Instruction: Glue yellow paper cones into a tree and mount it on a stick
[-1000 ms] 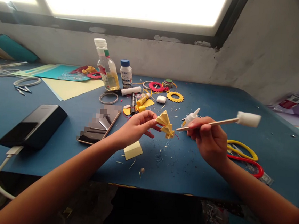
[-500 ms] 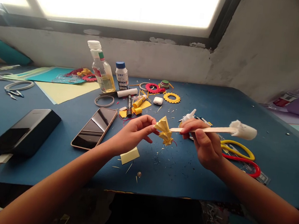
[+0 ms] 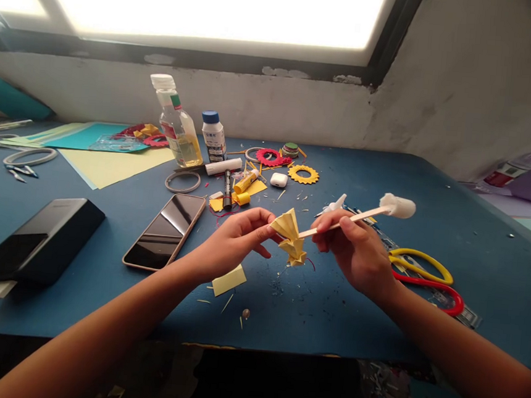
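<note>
Between its thumb and fingertips, my left hand (image 3: 243, 237) pinches a folded yellow paper piece (image 3: 292, 238), pleated like a fan at the top. A thin red thread hangs from its lower right. My right hand (image 3: 356, 250) grips a flat wooden stick (image 3: 354, 219). The stick's left tip meets the paper piece near its middle, or nearly so; whether they touch I cannot tell. At the stick's far end is a white, cottony wad (image 3: 398, 206). Below my left hand lies a small yellow paper slip (image 3: 229, 281), with a bead (image 3: 246, 314) nearer the table's front edge.
Left of my hands lie a phone (image 3: 164, 232) and a black power bank (image 3: 34, 241) with a white cable. Scissors (image 3: 420, 266) with yellow and red handles are at right. Behind stand an oil-coloured bottle (image 3: 181, 133) and a blue-capped bottle (image 3: 214, 137). Paper scraps are scattered about.
The stick has tilted, its white-wadded end rising and shifting left. My right hand has turned slightly, and the yellow paper piece sits a little lower.
</note>
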The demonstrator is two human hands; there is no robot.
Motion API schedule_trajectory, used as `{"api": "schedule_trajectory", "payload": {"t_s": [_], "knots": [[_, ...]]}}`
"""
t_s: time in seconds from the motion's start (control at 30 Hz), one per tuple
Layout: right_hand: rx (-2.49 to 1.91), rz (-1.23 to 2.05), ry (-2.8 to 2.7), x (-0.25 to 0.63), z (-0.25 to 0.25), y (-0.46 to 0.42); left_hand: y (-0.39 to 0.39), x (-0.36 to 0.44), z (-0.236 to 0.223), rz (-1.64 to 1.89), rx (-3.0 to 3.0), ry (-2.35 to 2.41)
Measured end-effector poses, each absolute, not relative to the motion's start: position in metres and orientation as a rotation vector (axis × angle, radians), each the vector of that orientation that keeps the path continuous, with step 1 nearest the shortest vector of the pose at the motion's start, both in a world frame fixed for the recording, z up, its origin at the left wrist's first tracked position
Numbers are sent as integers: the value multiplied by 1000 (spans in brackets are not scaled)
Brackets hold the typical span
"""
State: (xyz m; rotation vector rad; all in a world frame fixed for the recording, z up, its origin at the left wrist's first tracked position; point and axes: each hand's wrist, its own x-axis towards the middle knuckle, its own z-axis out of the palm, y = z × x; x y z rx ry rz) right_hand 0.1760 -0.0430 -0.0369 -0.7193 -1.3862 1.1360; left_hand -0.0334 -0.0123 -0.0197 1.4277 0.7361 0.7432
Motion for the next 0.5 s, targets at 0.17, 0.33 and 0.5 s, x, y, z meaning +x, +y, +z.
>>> {"api": "schedule_trajectory", "payload": {"t_s": [0.17,0.33,0.5], "knots": [[-677,1254,-1316,175,-34,-42,-14,-33,-19,759,1426,711],[-707,1205,-1383,178,-34,-44,-17,-33,-18,806,1418,705],[-762,1160,-1401,179,-33,-45,-19,-32,-16,848,1399,729]]}}
